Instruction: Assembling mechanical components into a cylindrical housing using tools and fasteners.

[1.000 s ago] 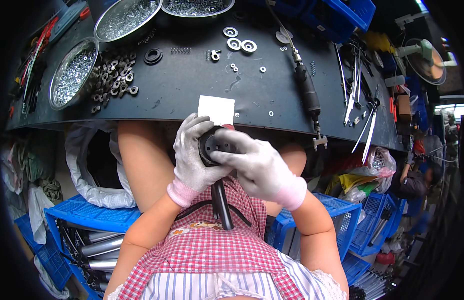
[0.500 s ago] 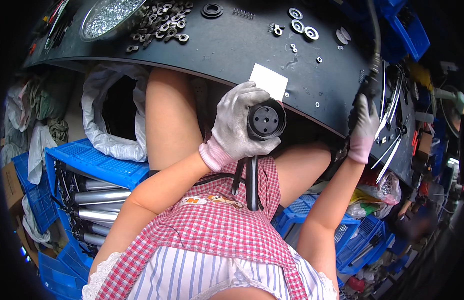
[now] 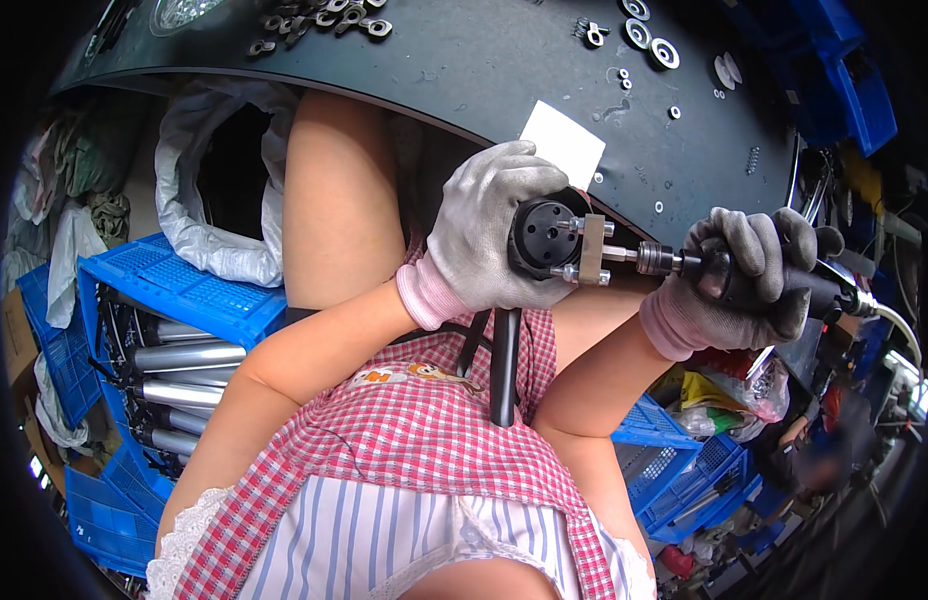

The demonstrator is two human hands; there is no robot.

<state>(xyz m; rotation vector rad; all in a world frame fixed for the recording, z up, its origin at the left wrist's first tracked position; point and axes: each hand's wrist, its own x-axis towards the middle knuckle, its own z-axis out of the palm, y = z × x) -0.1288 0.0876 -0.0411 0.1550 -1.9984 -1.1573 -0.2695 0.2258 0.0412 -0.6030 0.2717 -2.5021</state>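
Observation:
My left hand (image 3: pixel 494 230), in a grey glove with a pink cuff, is wrapped around a black cylindrical part (image 3: pixel 540 238) whose round face has several holes. Dark bars (image 3: pixel 504 370) extend below it toward my apron. In my right hand (image 3: pixel 749 270), gloved alike, is a black air screwdriver (image 3: pixel 829 290) with a hose at its rear. A metal block with pins (image 3: pixel 592 250) is fitted to the driver's tip. The pins lie right at the holed face; whether they sit in the holes I cannot tell.
A white square (image 3: pixel 564 145) lies at the edge of the dark table (image 3: pixel 464 90). Farther back are metal lugs (image 3: pixel 334 18), washers and ring-shaped parts (image 3: pixel 664 54). A blue crate with metal tubes (image 3: pixel 184 360) stands at left, beside a white-lined bin (image 3: pixel 179 240). Blue baskets (image 3: pixel 699 480) stand lower right.
My right hand has come in from the table's right side with the air screwdriver, bringing its pinned block to the black part. My left hand keeps its hold. The view has shifted slightly.

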